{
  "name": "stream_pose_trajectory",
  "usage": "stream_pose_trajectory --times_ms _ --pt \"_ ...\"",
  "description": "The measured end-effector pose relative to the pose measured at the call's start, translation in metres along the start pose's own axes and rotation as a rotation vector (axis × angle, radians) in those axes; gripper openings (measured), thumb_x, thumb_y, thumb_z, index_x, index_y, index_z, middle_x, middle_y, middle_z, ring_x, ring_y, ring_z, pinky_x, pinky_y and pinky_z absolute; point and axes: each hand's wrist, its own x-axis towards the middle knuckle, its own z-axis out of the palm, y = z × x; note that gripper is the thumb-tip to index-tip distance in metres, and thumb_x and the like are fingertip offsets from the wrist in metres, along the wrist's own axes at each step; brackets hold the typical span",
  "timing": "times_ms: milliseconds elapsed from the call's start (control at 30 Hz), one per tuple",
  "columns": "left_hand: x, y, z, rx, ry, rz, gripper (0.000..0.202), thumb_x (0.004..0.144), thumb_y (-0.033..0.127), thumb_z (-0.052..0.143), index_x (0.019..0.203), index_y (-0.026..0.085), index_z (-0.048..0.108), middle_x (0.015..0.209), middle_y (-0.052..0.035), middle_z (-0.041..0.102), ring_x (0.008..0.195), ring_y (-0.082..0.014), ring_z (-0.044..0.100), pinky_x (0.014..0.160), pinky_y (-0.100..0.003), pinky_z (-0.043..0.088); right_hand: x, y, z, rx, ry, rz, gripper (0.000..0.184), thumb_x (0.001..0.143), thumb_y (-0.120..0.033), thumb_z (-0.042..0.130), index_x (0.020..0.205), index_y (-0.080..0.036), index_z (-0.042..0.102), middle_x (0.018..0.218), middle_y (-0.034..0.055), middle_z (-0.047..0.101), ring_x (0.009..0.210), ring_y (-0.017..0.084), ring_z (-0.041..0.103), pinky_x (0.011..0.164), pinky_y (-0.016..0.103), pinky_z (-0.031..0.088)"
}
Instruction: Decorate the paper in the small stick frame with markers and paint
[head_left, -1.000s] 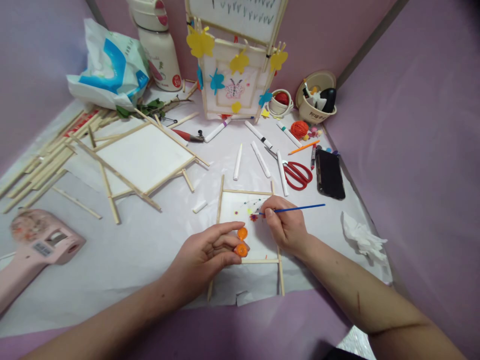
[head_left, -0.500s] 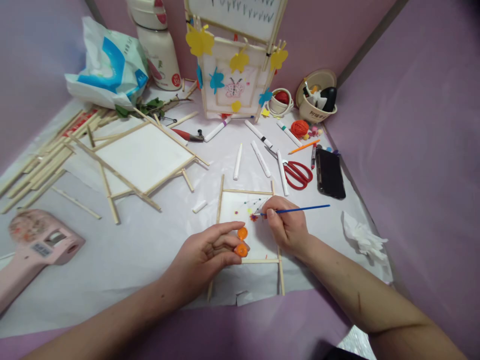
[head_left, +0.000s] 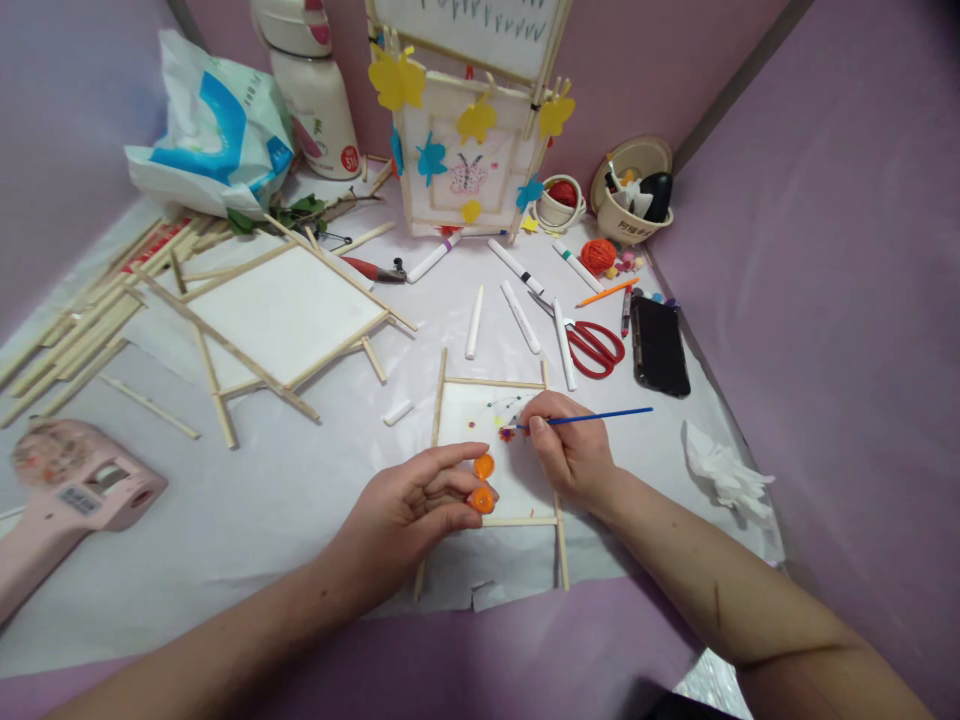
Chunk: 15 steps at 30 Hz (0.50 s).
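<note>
My right hand point(head_left: 568, 445) pinches a thin blue paintbrush point(head_left: 615, 414), its tip at a small red flower point(head_left: 506, 434) on a white panel. That panel point(head_left: 469, 480) is framed with thin wooden sticks and lies near the front of the table. It also bears a yellow spot, a few small dots and fine dark lines. Between the fingers of my left hand point(head_left: 420, 500) is a small orange paint pot point(head_left: 482, 500) with its orange lid point(head_left: 484, 466) flipped back. This hand hovers over or rests on the panel's lower left; I cannot tell which.
Behind the panel lie white markers point(head_left: 520, 317), red-handled scissors point(head_left: 595, 348) and a black phone point(head_left: 658, 345). A larger stick frame point(head_left: 289, 310) is at the left, near a pink fan-like device point(head_left: 90, 480). A paper lantern point(head_left: 472, 150) stands at the back; crumpled tissue point(head_left: 724, 470) lies right.
The brush and my right hand have shifted very slightly left, the tip staying by the red flower. My left hand keeps hold of the orange pot in nearly the same place.
</note>
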Motion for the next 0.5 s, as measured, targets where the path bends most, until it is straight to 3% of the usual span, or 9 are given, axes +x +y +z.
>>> stream_pose_trajectory --times_ms 300,500 --pt "-0.0002 -0.0012 -0.0013 0.015 -0.005 0.001 0.043 0.076 0.012 0.070 0.118 0.022 0.063 0.086 0.0019 0.074 0.084 -0.0132 0.070 0.077 -0.022 0.056 -0.0006 0.0009 -0.0002 -0.022 0.000 -0.006 0.017 0.093 -0.016 0.043 0.083 -0.020 0.057 0.071 0.0029 0.059 0.065 0.017 0.056 0.062 0.030 0.044" --pt "0.0004 -0.0020 -0.0014 -0.005 -0.004 0.014 0.042 0.076 0.010 0.070 0.116 0.023 0.064 0.085 0.0038 0.074 0.082 -0.0102 0.070 0.076 -0.018 0.055 0.0003 0.0004 -0.0008 -0.029 0.005 -0.016 0.017 0.092 -0.014 0.043 0.081 -0.020 0.055 0.069 0.0022 0.058 0.063 0.016 0.054 0.060 0.029 0.043"
